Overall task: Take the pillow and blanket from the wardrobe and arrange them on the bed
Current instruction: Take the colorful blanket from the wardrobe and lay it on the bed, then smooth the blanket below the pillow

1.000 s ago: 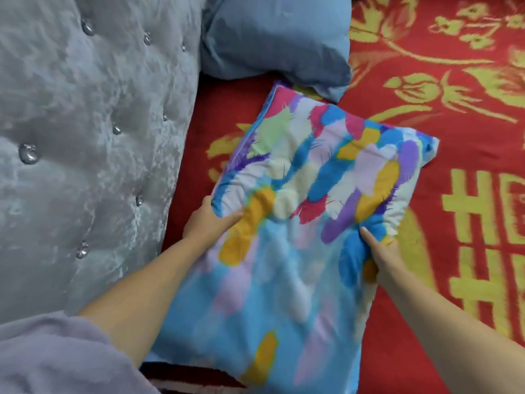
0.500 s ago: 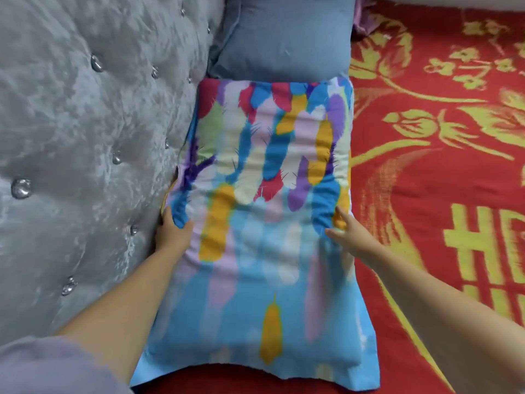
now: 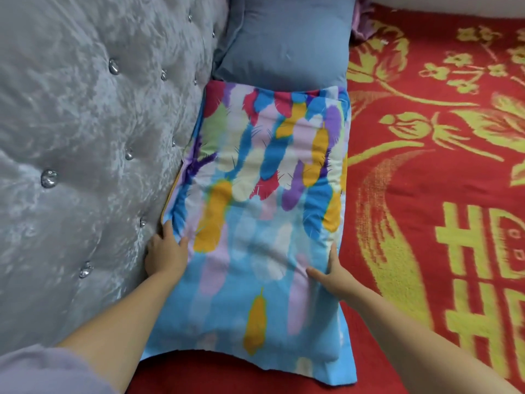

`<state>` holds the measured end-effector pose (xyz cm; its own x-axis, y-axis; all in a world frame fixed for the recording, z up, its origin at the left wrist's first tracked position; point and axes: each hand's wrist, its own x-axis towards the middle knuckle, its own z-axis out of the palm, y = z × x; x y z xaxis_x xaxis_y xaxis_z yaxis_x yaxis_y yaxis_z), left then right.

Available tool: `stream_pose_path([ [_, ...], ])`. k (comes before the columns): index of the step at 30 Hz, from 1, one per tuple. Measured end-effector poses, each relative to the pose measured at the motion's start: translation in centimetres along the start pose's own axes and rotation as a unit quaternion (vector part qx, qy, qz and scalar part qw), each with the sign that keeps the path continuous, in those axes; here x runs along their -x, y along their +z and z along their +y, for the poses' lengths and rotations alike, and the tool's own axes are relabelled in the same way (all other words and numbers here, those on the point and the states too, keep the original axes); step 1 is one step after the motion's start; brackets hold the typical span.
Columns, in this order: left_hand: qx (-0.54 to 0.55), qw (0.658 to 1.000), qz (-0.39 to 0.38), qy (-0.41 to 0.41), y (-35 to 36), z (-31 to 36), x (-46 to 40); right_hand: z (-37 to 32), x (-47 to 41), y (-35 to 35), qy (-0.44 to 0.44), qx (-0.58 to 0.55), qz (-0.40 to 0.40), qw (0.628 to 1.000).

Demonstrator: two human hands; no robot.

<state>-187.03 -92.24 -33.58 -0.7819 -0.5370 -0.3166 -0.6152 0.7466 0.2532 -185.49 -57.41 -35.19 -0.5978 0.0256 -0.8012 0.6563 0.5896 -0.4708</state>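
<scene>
I see the multicoloured pillow (image 3: 264, 223) lying flat on the bed, its long left edge pressed up against the grey tufted headboard (image 3: 85, 166) and its far end touching the plain blue pillow (image 3: 287, 44) that sits further up. My left hand (image 3: 166, 255) is at the pillow's left edge, wedged between it and the headboard, with the thumb lying on top of the fabric and the fingers tucked down the side, so I read it as gripping that edge. My right hand (image 3: 331, 275) is on the pillow's right edge, thumb spread across the top surface and fingers running along the side; they look fairly straight, pressing the cover rather than curling round it, though the fingertips are partly hidden in the fabric. Both forearms reach in from the bottom, and a lilac sleeve (image 3: 42, 371) shows at the lower left corner. Under and to the right of the pillow is the red bedspread (image 3: 426, 194) with its yellow floral and character pattern. The near end of the pillowcase hangs loose and flat beyond the filling. I see no blanket in this view
</scene>
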Motion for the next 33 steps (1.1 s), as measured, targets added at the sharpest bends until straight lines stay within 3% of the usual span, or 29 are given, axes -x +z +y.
stream_pose_path([
  [4, -0.055, 0.998, -0.028, 0.012, -1.0, 1.8, 1.0, -2.3, 0.7, -1.0, 0.009, 0.15, 0.044, 0.988],
  [7, -0.04, 0.995, -0.055, 0.079, -3.6, 4.4, 1.6, -6.3, 2.8, -2.5, -0.072, 0.224, 0.122, 0.964],
  [12, -0.023, 0.976, 0.008, 0.216, -10.4, 11.3, 3.7, -13.3, 7.9, -5.8, -0.235, 0.328, 0.218, 0.889],
  [19, 0.003, 0.942, 0.047, 0.331, -16.5, 18.7, 10.5, -16.4, 15.7, -12.8, -0.277, 0.388, 0.271, 0.836],
  [28, 0.027, 0.951, 0.114, 0.286, -17.6, 22.1, 23.9, -10.7, 23.4, -22.2, -0.356, 0.43, 0.276, 0.782],
  [33, 0.039, 0.963, 0.15, 0.221, -17.0, 20.5, 33.8, -6.8, 28.8, -23.6, -0.43, 0.478, 0.245, 0.725],
])
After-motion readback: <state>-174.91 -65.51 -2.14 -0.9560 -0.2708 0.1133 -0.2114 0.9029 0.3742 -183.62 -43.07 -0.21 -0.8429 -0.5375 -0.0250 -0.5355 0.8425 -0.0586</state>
